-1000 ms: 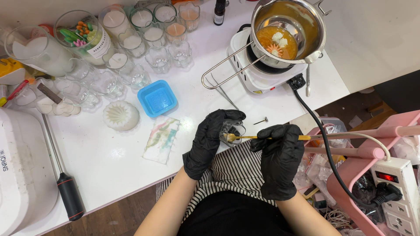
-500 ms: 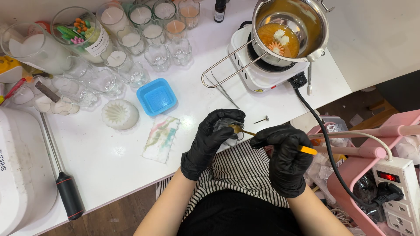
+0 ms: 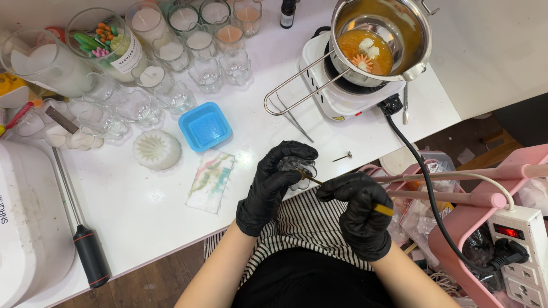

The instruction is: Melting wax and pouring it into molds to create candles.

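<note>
Both my hands wear black gloves, held over the front edge of the white table (image 3: 137,211). My left hand (image 3: 275,181) is closed around a small clear glass cup (image 3: 297,169). My right hand (image 3: 359,214) grips a thin yellow stick (image 3: 383,209), whose tip reaches into the cup. A striped apron (image 3: 302,228) lies below my hands.
A metal pot (image 3: 394,23) with orange melted wax sits on a white hotplate (image 3: 342,97) at the back right. Several glass cups (image 3: 205,71), a blue square mould (image 3: 204,126), a white fluted mould (image 3: 156,149), a stained cloth (image 3: 211,181), a black-handled tool (image 3: 91,262) and a power strip (image 3: 522,256) surround me.
The stick has tilted from nearly level to slanting down to the right, its tip going into the cup. My right hand has dropped lower and nearer my body.
</note>
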